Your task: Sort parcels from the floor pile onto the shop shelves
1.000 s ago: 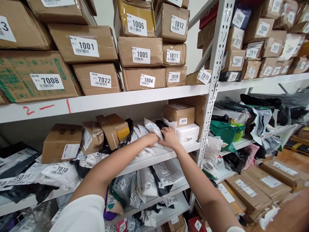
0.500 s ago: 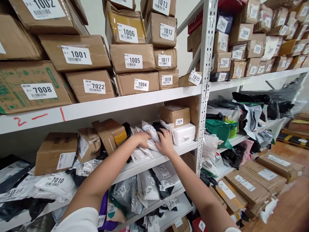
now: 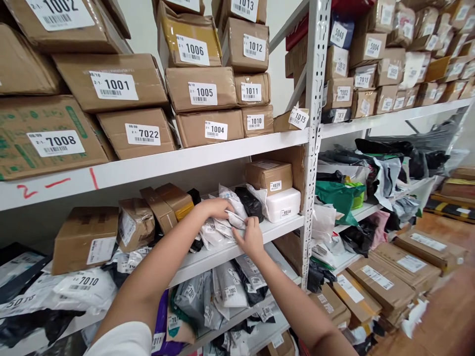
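Both my hands reach into a row of grey and white mailer bags point(image 3: 218, 228) standing on the middle shelf point(image 3: 282, 225). My left hand point(image 3: 211, 207) curls over the top of the bags, fingers closed on one of them. My right hand point(image 3: 250, 237) pinches the edge of a white mailer bag point(image 3: 233, 205) just to the right. A black bag point(image 3: 249, 201) and a white foam box labelled 4038 point(image 3: 284, 203) stand right of my hands, with a brown box labelled 4039 point(image 3: 269, 175) on top.
Numbered cardboard boxes point(image 3: 202, 91) fill the upper shelf. Small brown boxes point(image 3: 163, 205) lean left of my hands. More mailer bags point(image 3: 222, 291) stand on the lower shelf. A grey metal upright point(image 3: 315, 123) divides the racks; flat boxes point(image 3: 382, 287) are piled low at the right.
My hands have drawn back from the black bag toward the shelf's front edge and moved left. The right hand went from lying on the bags to pinching one.
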{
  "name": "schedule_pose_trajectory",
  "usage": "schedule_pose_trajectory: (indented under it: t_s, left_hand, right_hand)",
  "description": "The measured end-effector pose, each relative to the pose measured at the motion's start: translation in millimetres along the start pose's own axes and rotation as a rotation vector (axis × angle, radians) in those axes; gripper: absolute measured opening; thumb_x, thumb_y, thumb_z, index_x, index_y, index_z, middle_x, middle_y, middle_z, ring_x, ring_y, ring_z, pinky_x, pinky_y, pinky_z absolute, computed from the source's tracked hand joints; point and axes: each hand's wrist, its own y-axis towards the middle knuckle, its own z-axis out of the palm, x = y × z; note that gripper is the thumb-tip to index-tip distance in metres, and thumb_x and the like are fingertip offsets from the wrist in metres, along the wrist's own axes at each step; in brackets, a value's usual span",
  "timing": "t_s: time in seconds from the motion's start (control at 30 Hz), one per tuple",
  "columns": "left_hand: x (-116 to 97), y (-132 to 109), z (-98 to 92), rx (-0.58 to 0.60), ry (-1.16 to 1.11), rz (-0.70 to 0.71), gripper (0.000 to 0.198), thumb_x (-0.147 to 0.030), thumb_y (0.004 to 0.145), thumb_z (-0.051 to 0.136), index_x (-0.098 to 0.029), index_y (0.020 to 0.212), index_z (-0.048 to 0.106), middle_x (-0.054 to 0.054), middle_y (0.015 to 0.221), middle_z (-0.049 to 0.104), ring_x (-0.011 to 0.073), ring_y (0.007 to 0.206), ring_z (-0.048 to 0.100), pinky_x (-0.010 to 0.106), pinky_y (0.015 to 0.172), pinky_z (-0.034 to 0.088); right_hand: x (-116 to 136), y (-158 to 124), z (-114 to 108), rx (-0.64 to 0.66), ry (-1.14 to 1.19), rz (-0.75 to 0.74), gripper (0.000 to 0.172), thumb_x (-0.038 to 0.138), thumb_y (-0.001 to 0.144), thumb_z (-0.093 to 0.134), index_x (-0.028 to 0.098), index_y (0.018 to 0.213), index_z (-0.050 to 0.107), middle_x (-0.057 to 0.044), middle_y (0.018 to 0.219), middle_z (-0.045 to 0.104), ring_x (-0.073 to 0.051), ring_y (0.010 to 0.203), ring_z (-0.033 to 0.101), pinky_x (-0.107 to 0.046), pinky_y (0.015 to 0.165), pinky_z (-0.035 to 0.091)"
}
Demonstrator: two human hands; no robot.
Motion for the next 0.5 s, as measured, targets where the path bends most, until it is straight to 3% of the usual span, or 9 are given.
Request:
schedule_pose_trajectory:
  t_s: [0.07,0.27,0.5]
  left_hand:
    - [3.4,2.8,2.7,-0.014,-0.037,0.041,0.037,-0.023,0.079,0.063,-0.029,0.113,0.076,-0.001,0.118,0.076,0.0202,0.104,0.068,0.024,0.086,0.049]
    - [11.3,10.9,16.7,-0.079,-0.129,0.140,0.041,-0.016,0.078,0.060,-0.022,0.117,0.073,0.004,0.123,0.073,0.0195,0.112,0.065,0.024,0.097,0.047]
    - [15.2,9.4,17.1,-0.113,-0.150,0.177,0.041,-0.017,0.079,0.060,-0.020,0.118,0.073,0.007,0.121,0.071,0.0208,0.112,0.065,0.026,0.099,0.046]
  right_hand:
    - [6.8,-4.8,1.4,-0.031,0.012,-0.022,0.041,0.050,0.090,0.062,0.016,0.109,0.051,-0.014,0.110,0.051,-0.027,0.100,0.056,-0.042,0.089,0.052]
    - [22.4,-9.6,5.2,0.050,-0.015,-0.049,0.042,0.052,0.092,0.062,0.020,0.118,0.064,-0.014,0.119,0.047,-0.028,0.109,0.051,-0.043,0.094,0.049]
    - [21.4,12.7,3.6,0.089,-0.151,-0.173,0.029,0.045,0.093,0.062,0.030,0.117,0.072,-0.012,0.123,0.048,-0.030,0.110,0.042,-0.045,0.093,0.041]
